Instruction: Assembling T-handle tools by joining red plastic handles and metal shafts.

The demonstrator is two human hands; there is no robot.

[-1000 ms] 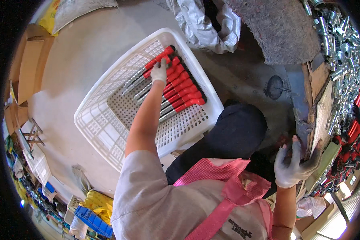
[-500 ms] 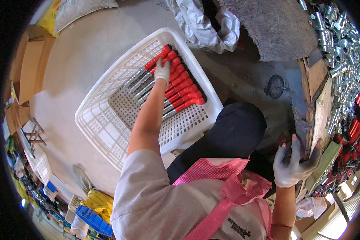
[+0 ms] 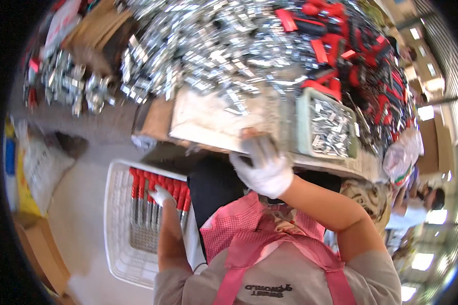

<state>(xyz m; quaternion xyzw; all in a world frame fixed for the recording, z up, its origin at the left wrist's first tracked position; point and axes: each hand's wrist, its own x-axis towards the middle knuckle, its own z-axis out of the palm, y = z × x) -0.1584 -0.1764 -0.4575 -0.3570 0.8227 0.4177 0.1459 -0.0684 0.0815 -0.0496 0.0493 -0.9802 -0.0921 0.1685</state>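
A white plastic basket (image 3: 112, 223) stands on the floor to my left. Inside it, several tools with red grips (image 3: 176, 186) and shiny metal shafts lie side by side in a row. My left hand (image 3: 161, 195), in a pale glove, reaches in and rests at the grips; its fingers are too blurred to show whether they grasp one. My right hand (image 3: 264, 170), gloved with bare fingertips, is raised over the bench's near edge beside a pale board (image 3: 203, 117). Its thumb stands apart from its fingers, and nothing shows in it.
The bench (image 3: 86, 124) carries a heap of shiny metal parts (image 3: 208, 46), red and black parts (image 3: 341, 56) on the right, and a pale green tray (image 3: 304, 124) of small metal pieces. Cardboard (image 3: 43, 244) and a sack (image 3: 40, 162) lie left. Another person (image 3: 412, 213) is far right.
My view has swung right, bringing the bench to the front and the basket to the lower left. My right hand now appears at the bench edge; my left stays at the red grips.
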